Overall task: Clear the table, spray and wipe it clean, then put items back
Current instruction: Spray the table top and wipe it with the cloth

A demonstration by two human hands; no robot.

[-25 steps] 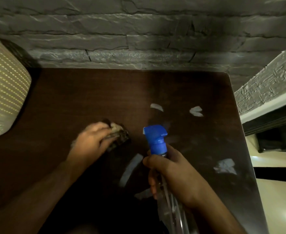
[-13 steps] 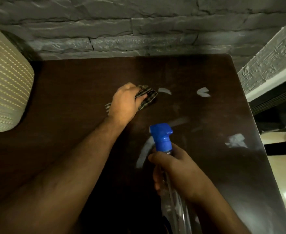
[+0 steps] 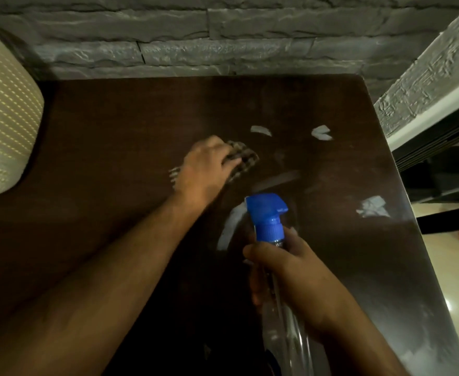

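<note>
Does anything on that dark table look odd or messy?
Yes. Pale patches and streaks mark the dark table near its right side, ahead of the spray bottle. They could be wet glare or residue; I cannot tell which. The cloth sits left of them.

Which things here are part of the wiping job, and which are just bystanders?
In use: checked cloth under left hand; spray bottle in right hand; table.
Bystanders: cream perforated basket, stone wall.
</note>
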